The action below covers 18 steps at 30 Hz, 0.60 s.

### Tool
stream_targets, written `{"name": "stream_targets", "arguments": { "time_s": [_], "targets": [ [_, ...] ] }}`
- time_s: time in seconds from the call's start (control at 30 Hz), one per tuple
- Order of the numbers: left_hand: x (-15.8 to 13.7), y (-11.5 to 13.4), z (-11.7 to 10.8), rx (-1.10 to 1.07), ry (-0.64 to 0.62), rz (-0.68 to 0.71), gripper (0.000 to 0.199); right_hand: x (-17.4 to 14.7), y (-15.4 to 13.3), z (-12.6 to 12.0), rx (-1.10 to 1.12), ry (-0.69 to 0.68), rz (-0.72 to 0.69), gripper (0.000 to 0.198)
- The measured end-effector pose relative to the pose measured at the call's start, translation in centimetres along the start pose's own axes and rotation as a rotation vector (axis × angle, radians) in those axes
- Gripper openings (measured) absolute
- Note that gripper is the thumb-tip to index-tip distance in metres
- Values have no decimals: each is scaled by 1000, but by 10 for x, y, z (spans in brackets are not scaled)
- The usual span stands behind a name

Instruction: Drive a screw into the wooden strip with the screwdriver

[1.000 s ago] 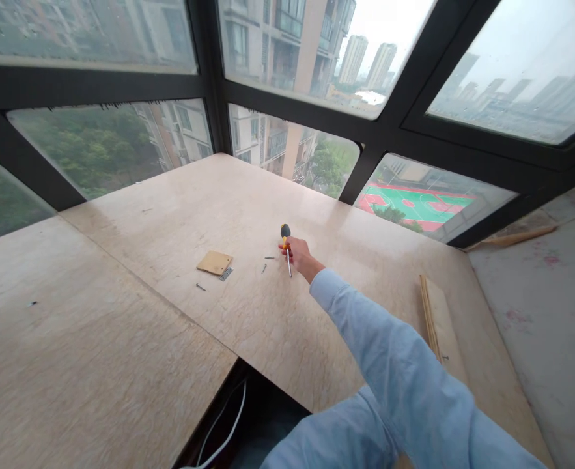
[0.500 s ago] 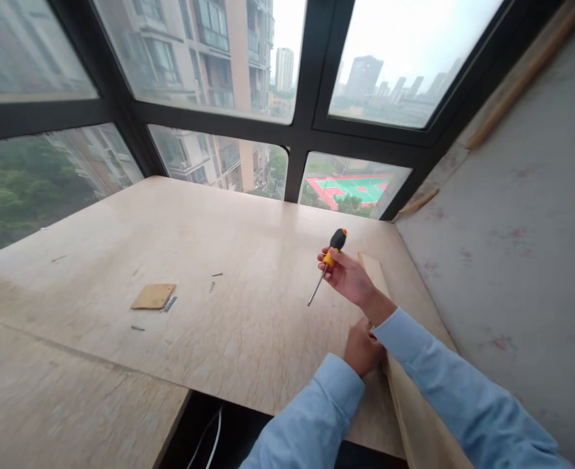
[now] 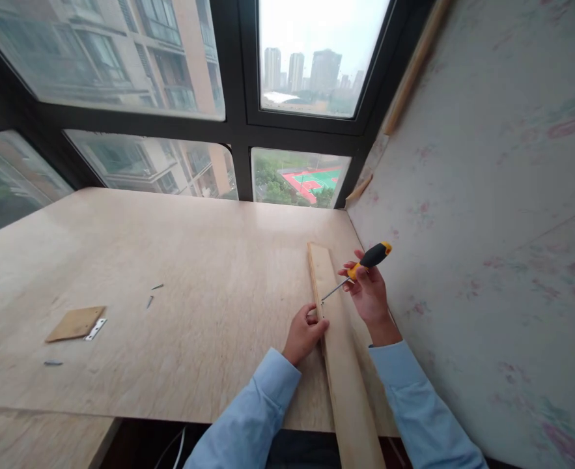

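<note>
A long, narrow wooden board point(image 3: 342, 355) runs away from me across the tabletop. Its left edge is pinched by my left hand point(image 3: 304, 335), thumb on the upper face and fingers curled at the side. My right hand point(image 3: 369, 293) is closed round the yellow collar of a black and yellow screwdriver point(image 3: 376, 254), just above the board's right side. The shaft slants down to the left, its tip at a small metallic spot on the board near my left fingers. Whether that spot is a screw I cannot tell. A small dark mark lies just below it.
Left on the marbled tabletop point(image 3: 194, 352) lie a small thin wooden piece point(image 3: 76, 324), a metal hinge plate point(image 3: 95, 329) and loose screws point(image 3: 157, 286). A papered wall point(image 3: 463, 195) bounds the right, dark-framed windows the back. A white cable point(image 3: 180, 449) hangs in the front gap.
My view has swung right. The screwdriver has gone from pointing over the bare tabletop to having its tip at the board. My left hand now shows plainly at the board's edge.
</note>
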<state>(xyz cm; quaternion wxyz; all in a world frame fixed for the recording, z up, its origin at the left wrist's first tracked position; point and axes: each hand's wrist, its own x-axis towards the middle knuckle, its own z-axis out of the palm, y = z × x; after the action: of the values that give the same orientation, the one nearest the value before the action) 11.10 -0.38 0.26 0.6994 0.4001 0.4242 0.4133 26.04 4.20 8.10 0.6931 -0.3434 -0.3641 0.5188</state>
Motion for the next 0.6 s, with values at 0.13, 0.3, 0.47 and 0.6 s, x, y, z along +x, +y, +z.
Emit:
{"name": "stream_targets", "arguments": {
  "time_s": [0.13,0.3,0.47,0.6],
  "targets": [
    [2,-4,-2,32,27,4,62,-2,18,-5,-75,44,-87,29],
    [2,-5,-3,-2,3,-20,64,-8,9,7,-146,-32,-233,26],
    [1,1,-3,-1,1,-50,64,-16,-2,5,-249,-66,-283,26],
    [2,4,-3,19,-1,-71,62,-18,-4,-3,-338,-88,-242,27]
  ]
}}
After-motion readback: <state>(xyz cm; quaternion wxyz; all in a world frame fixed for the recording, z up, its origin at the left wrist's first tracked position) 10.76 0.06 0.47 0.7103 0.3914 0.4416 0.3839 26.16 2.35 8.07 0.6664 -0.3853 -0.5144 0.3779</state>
